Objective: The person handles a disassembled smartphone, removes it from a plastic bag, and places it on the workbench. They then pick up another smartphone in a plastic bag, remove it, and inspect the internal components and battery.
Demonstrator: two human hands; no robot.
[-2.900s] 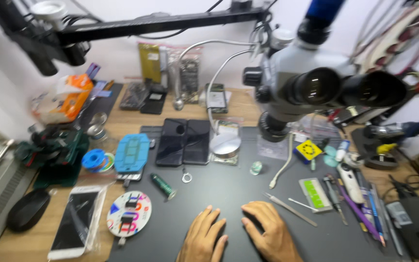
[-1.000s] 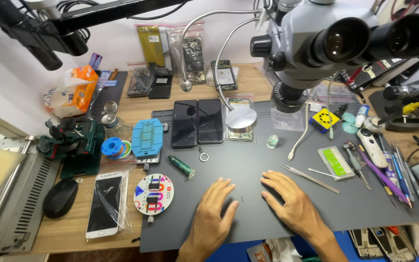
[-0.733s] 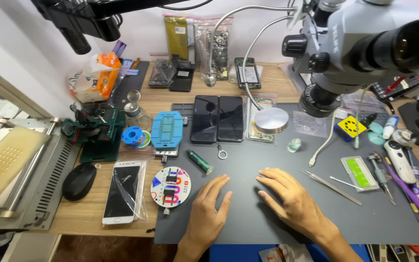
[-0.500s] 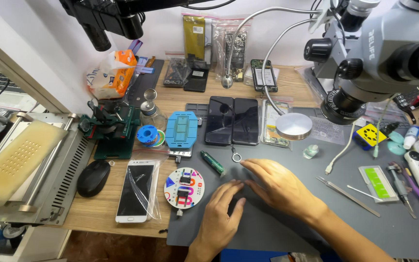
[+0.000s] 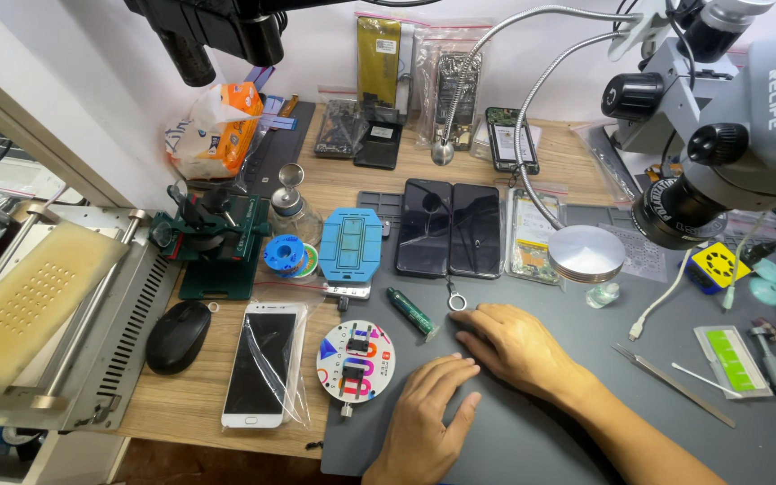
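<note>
Small metal ring (image 5: pixel 456 305) flat on the dark grey mat (image 5: pixel 586 449), just beyond the fingertips of the right hand (image 5: pixel 518 346). Short green pen-shaped tool (image 5: pixel 410 312) lying slanted just left of the ring, tip toward the same hand, not touched as far as can be seen.

Right hand palm down on the mat, fingers loosely spread and pointing left, holding nothing. Left hand (image 5: pixel 424 422) below it, also palm down, fingers together and slightly curled, empty, thumb side up against the right hand's wrist area; cannot tell if touching.

Judged step: hands at rest on the mat, nothing gripped, nearest things the ring and the green tool. Picking either would call for a fine fingertip pinch, both being small and low on the mat; right hand better placed.

Further out: round colourful disc (image 5: pixel 356 359) at the mat's left edge, near the left hand. White phone in a plastic sleeve (image 5: pixel 258 364) on the wooden desk (image 5: pixel 181 404), black mouse (image 5: pixel 178 335) beside it. Blue plate (image 5: pixel 350 244) and two dark phones (image 5: pixel 449 229) side by side above. Tweezers (image 5: pixel 673 384) well to the right. Microscope (image 5: pixel 729 135) overhanging the top right.
</note>
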